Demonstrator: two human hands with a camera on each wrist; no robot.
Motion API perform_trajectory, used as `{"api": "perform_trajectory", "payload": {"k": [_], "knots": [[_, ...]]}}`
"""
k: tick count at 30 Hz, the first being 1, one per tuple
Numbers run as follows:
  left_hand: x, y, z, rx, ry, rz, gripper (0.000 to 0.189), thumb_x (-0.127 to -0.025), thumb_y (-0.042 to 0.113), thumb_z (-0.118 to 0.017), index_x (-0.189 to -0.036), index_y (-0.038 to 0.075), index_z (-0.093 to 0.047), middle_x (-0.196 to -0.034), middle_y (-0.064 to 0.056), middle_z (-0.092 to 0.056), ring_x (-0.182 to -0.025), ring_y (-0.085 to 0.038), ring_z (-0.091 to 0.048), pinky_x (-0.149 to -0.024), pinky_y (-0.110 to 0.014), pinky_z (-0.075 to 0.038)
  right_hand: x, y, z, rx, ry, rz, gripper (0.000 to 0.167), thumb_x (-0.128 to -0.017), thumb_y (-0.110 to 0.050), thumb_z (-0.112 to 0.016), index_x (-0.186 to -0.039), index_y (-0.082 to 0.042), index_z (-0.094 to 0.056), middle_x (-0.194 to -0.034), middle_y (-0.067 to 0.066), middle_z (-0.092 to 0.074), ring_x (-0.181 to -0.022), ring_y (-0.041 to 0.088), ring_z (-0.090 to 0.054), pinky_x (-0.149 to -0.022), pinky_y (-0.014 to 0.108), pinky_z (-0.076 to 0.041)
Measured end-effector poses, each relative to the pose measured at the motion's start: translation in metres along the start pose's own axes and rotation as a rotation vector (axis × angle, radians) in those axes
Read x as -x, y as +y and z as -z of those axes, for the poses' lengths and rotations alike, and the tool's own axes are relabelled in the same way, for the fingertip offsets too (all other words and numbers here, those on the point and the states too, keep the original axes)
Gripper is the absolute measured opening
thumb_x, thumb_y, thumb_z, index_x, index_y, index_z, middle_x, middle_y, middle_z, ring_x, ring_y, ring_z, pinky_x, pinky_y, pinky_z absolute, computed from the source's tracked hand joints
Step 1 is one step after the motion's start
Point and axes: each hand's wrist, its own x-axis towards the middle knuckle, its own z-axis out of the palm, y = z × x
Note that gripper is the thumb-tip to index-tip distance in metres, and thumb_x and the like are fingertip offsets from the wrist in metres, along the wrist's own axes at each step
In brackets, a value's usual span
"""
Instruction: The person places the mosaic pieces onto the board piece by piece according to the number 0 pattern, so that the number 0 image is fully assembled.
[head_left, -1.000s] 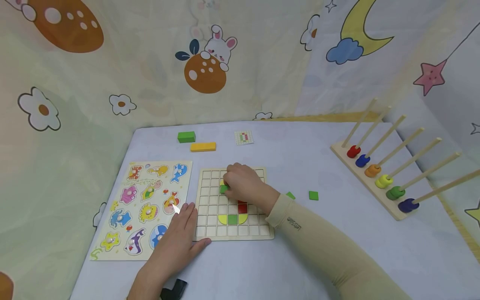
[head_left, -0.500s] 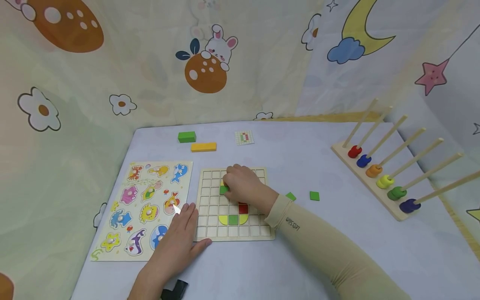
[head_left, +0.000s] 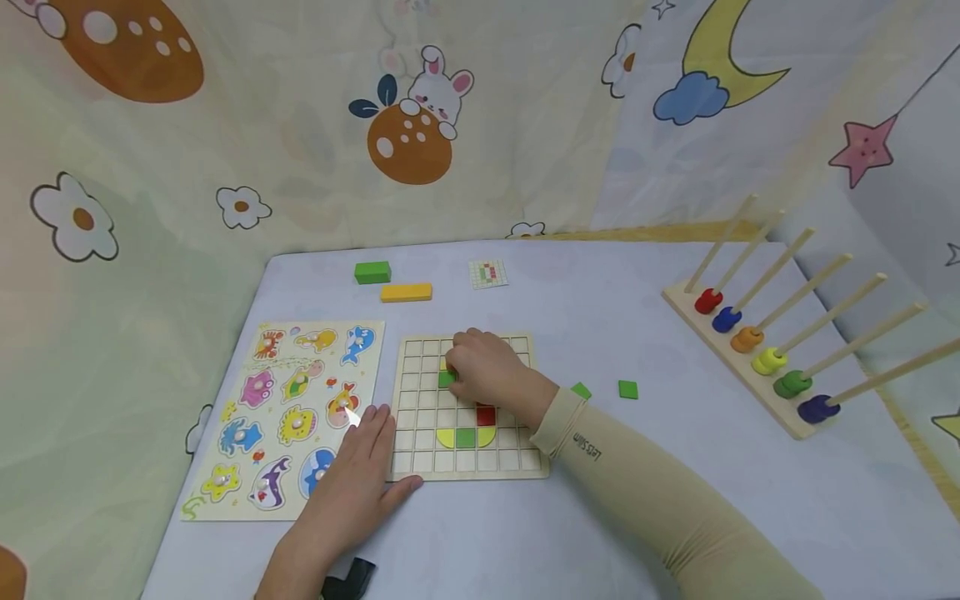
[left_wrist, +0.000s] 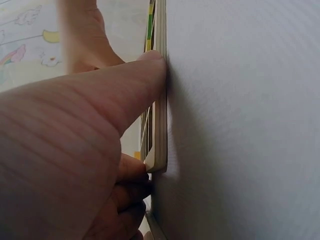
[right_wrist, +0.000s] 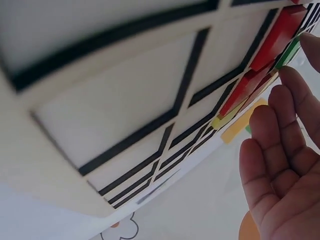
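A wooden grid board [head_left: 420, 461] lies on the table with coloured tiles in its squares. My right hand [head_left: 487, 367] is over its upper middle, thumb and forefinger pinching a green square tile [right_wrist: 288, 54] at the grid; the palm hides part of the pattern. Beside the fingers, red tiles [right_wrist: 277, 37] show in the right wrist view. Lower in the grid, a green tile [head_left: 466, 437] sits between two yellow rounded tiles [head_left: 446, 437]. My left hand [head_left: 352, 475] rests at the board's lower left corner, fingers extended, its thumb against the near edge.
Left of the grid lies a sea-animal knob puzzle [head_left: 247, 417]. A green block [head_left: 372, 272], a yellow block [head_left: 406, 292] and a small pattern card [head_left: 488, 274] lie behind. Loose green tiles [head_left: 628, 389] are at right, near a peg stand [head_left: 735, 358]. A black object [head_left: 349, 579] is in front.
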Motion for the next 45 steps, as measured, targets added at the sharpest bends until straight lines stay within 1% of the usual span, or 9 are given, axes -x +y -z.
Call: {"api": "perform_trajectory", "payload": {"k": [5,9,12,15,20,26,34,40,45], "knots": [[0.0,0.0,0.0,0.004,-0.004,0.006,0.1,-0.093,0.059,-0.071,-0.164,0.001,-0.029,-0.175,-0.013,-0.022,-0.164,-0.034,-0.016,-0.132,-0.055,-0.023,0.006,0.003,0.009,-0.024,0.035,0.008,0.009,-0.091,-0.02,-0.076,-0.097,-0.016,-0.08,-0.094,-0.003,-0.065,-0.089,0.016,-0.056,-0.083,0.032,-0.053],[-0.001,0.0,0.0,0.005,-0.001,0.001,0.1,-0.094,0.058,-0.071,-0.164,0.001,-0.029,-0.175,-0.013,-0.022,-0.164,-0.034,-0.016,-0.132,-0.055,-0.023,0.015,0.01,0.019,-0.035,0.062,-0.007,0.012,-0.092,-0.025,-0.079,-0.1,-0.016,-0.081,-0.094,-0.003,-0.066,-0.09,0.016,-0.056,-0.082,0.032,-0.052],[-0.001,0.0,0.0,0.002,-0.001,-0.001,0.1,-0.094,0.058,-0.071,-0.164,0.001,-0.029,-0.175,-0.013,-0.022,-0.164,-0.034,-0.016,-0.132,-0.055,-0.023,0.023,0.021,0.023,-0.031,0.07,-0.038,0.018,-0.092,-0.029,-0.08,-0.104,-0.017,-0.082,-0.098,-0.004,-0.067,-0.093,0.016,-0.057,-0.085,0.032,-0.053],[-0.001,0.0,-0.001,0.006,-0.002,0.0,0.1,-0.094,0.058,-0.071,-0.164,0.001,-0.028,-0.175,-0.013,-0.022,-0.164,-0.034,-0.015,-0.132,-0.055,-0.023,0.036,0.034,0.027,-0.045,0.094,-0.077,0.021,-0.091,-0.028,-0.081,-0.109,-0.017,-0.082,-0.103,-0.003,-0.068,-0.099,0.018,-0.059,-0.088,0.033,-0.055],[-0.001,0.0,-0.001,0.007,-0.003,0.002,0.1,-0.094,0.058,-0.071,-0.164,0.0,-0.028,-0.175,-0.014,-0.022,-0.164,-0.035,-0.015,-0.132,-0.055,-0.023,0.061,0.058,0.034,-0.067,0.139,-0.127,0.024,-0.09,-0.027,-0.082,-0.11,-0.013,-0.082,-0.105,0.002,-0.07,-0.1,0.022,-0.06,-0.087,0.036,-0.056],[-0.001,0.0,0.0,0.007,-0.002,0.0,0.1,-0.094,0.058,-0.071,-0.163,0.0,-0.028,-0.175,-0.014,-0.023,-0.164,-0.035,-0.016,-0.132,-0.055,-0.024,0.091,0.087,0.031,-0.091,0.166,-0.204,0.024,-0.089,-0.025,-0.084,-0.108,-0.011,-0.082,-0.103,0.003,-0.069,-0.096,0.023,-0.06,-0.081,0.036,-0.055],[-0.002,0.001,0.0,0.01,-0.013,0.007,0.101,-0.094,0.059,-0.071,-0.164,0.001,-0.028,-0.175,-0.013,-0.022,-0.164,-0.035,-0.015,-0.132,-0.055,-0.024,0.128,0.119,0.03,-0.103,0.164,-0.303,0.024,-0.089,-0.023,-0.083,-0.108,-0.009,-0.081,-0.1,0.004,-0.069,-0.095,0.025,-0.06,-0.082,0.042,-0.056],[-0.001,0.002,0.001,0.011,-0.01,0.005,0.099,-0.094,0.058,-0.071,-0.163,0.001,-0.029,-0.175,-0.014,-0.023,-0.164,-0.035,-0.016,-0.132,-0.056,-0.024,0.155,0.138,0.025,-0.097,0.168,-0.312,0.022,-0.088,-0.02,-0.083,-0.105,-0.006,-0.081,-0.099,0.007,-0.07,-0.094,0.026,-0.061,-0.083,0.044,-0.057],[-0.001,0.003,0.003,0.012,-0.016,0.004,0.099,-0.094,0.057,-0.071,-0.163,0.0,-0.029,-0.175,-0.014,-0.023,-0.164,-0.035,-0.016,-0.132,-0.056,-0.024,0.171,0.15,0.02,-0.12,0.155,-0.321,0.021,-0.088,-0.019,-0.082,-0.104,-0.005,-0.081,-0.097,0.006,-0.069,-0.091,0.024,-0.061,-0.083,0.044,-0.057]]}}
